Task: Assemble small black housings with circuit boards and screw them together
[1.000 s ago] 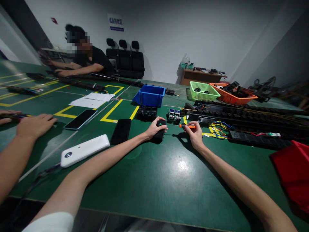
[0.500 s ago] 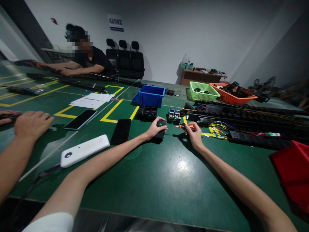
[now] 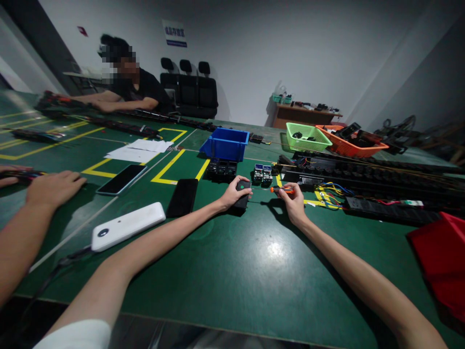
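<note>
In the middle of the frame, the left hand (image 3: 231, 195) curls its fingers around a black case (image 3: 240, 203); slightly right, the right hand (image 3: 295, 201) pinches an orange-handled screwdriver (image 3: 274, 189), shaft pointing left toward the case.

I see green bench (image 3: 269, 291) with yellow marking lines (image 3: 168, 165). White oblong device (image 3: 134, 223) lies at left, dark cable (image 3: 69, 259) running from its end; black phone (image 3: 182, 198) just beside it. Blue-edged phone (image 3: 121, 180) farther left, screen up, white papers (image 3: 136, 152) beyond. Far side, I get light green basket (image 3: 308, 144) next to orange basket (image 3: 363, 149), dark parts in both. Red bin (image 3: 441, 257) at right. Behind bench: person in black top (image 3: 148, 87), three black seats (image 3: 189, 94), wall sign (image 3: 175, 34).
</note>
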Demonstrator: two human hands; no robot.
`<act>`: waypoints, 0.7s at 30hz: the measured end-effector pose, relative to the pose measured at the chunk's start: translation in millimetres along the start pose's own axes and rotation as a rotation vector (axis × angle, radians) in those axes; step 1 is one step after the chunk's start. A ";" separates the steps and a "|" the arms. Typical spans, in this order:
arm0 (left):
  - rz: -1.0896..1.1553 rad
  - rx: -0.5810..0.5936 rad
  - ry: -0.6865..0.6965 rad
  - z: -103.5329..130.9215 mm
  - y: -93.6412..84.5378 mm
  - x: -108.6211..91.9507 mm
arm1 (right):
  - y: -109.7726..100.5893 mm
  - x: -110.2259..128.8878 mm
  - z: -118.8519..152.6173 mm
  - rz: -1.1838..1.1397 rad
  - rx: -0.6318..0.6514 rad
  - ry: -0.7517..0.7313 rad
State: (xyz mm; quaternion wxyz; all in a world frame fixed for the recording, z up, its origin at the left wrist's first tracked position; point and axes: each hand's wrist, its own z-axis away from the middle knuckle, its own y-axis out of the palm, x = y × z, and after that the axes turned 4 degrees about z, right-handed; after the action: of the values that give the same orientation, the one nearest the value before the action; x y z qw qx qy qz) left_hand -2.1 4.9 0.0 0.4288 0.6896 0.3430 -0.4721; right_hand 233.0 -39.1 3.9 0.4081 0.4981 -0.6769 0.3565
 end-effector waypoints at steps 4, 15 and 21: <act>0.009 -0.004 -0.001 -0.1 0.1 0.2 | 0.5 -0.7 0.1 -0.048 0.002 -0.015; 0.015 0.007 0.008 0.5 -0.2 0.0 | 1.3 -1.3 0.3 0.008 0.018 0.037; 0.018 0.000 0.005 0.2 0.0 0.1 | 1.1 -1.4 0.9 0.047 0.006 0.067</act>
State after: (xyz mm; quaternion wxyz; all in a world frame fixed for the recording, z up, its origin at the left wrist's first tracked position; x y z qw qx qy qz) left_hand -2.2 4.7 -0.1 0.4321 0.6939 0.3376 -0.4667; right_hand 232.0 -39.1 2.2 0.4206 0.4711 -0.6734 0.3844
